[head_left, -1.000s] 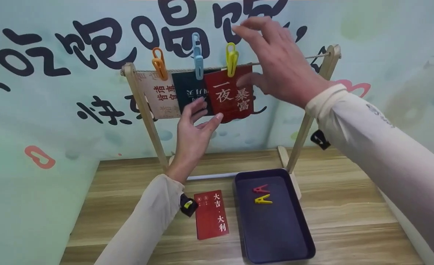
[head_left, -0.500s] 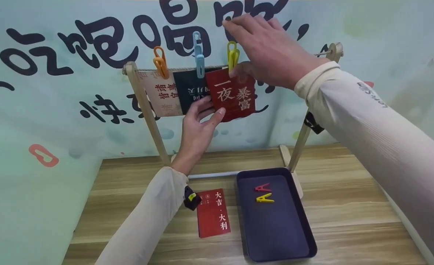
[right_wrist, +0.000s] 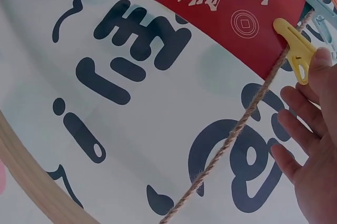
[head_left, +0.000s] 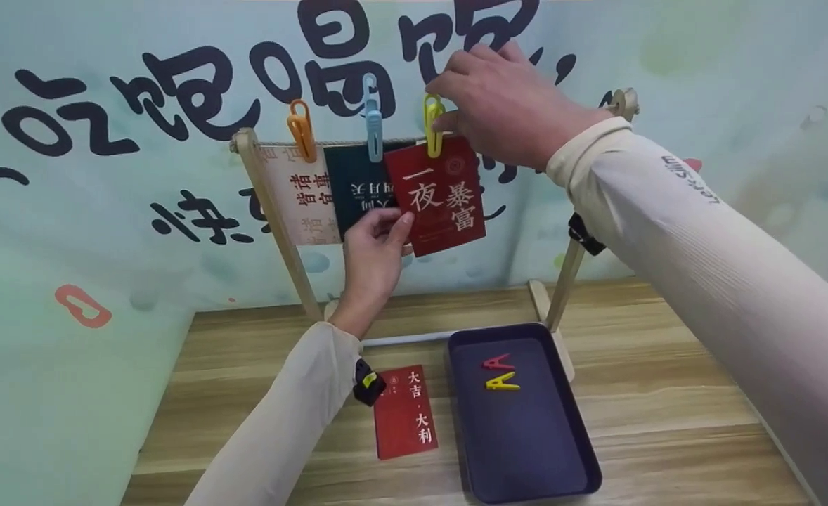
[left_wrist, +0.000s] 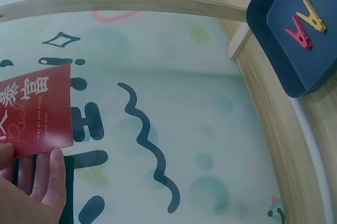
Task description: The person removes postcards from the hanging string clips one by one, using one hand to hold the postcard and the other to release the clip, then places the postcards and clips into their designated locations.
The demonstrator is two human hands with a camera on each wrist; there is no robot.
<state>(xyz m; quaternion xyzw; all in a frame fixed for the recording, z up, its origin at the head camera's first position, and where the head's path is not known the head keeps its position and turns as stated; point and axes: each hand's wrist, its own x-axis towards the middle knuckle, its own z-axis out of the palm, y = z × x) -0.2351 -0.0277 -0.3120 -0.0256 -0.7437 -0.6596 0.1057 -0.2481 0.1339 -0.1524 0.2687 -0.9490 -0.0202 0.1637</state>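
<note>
A red card (head_left: 435, 204) with white characters hangs from a rope (right_wrist: 226, 148), clipped at its top by a yellow clothespin (head_left: 434, 126). My right hand (head_left: 502, 98) pinches the upper end of that clothespin between thumb and index finger. At the card's lower left edge, my left hand (head_left: 375, 253) holds it, thumb in front and fingers behind, as the left wrist view shows. Left of it hang a dark green card (head_left: 358, 183) under a light blue clothespin (head_left: 373, 123) and a pale pink card (head_left: 301, 204) under an orange clothespin (head_left: 301, 130).
A wooden frame (head_left: 277, 225) carries the rope on the table (head_left: 667, 393). On the tabletop lie another red card (head_left: 407, 414) and a dark tray (head_left: 526, 443) with a red clothespin (head_left: 498, 362) and a second yellow clothespin (head_left: 502, 381). A wall with large lettering stands behind.
My right hand has moved left and closed its fingertips on the yellow clothespin. My left hand has come to the hanging red card's edge, and the card now tilts slightly.
</note>
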